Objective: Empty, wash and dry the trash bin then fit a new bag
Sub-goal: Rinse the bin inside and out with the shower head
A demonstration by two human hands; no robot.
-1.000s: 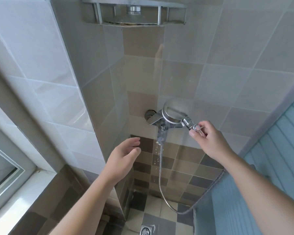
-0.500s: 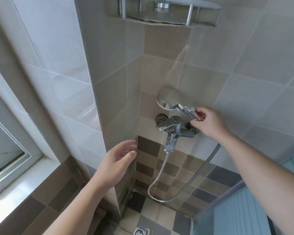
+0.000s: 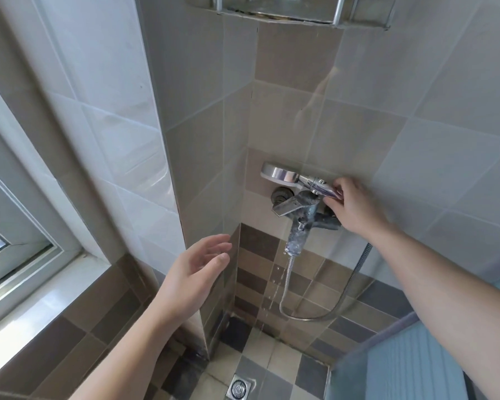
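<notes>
Lowered shower head [image 3: 277, 172] now lies level in right hand [image 3: 351, 204].

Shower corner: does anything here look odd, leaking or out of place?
Water drips from the bottom of the mixer tap, falling toward the floor drain. The right hand holds the shower head by its handle just above the tap. The left hand hangs open. No trash bin is in view.
</notes>
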